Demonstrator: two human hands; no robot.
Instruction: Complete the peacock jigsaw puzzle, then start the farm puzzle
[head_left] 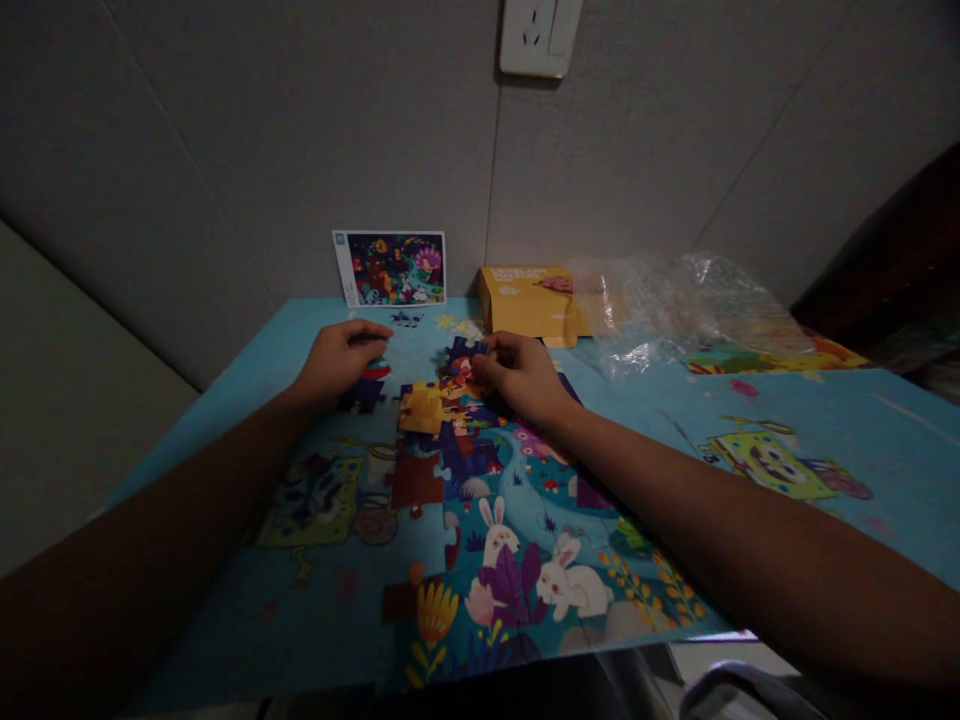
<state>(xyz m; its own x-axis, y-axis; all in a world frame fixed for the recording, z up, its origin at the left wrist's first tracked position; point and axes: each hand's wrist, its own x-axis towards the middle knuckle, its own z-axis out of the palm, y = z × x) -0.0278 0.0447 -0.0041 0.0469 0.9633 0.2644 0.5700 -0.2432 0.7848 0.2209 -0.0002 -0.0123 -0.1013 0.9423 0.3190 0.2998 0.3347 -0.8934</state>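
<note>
Right hand [521, 375] pinches puzzle piece [459, 354] toward tabletop's [247, 370] back edge; left hand [337, 360] apart, grip unclear. Piece likely light, stiff; hold sides.

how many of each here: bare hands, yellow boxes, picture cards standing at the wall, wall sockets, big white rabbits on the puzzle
bare hands, left hand and right hand: 2
yellow cardboard box: 1
white-edged picture card: 1
white plastic wall socket: 1
white rabbits printed on the colourful jigsaw puzzle: 2
total: 7
</note>
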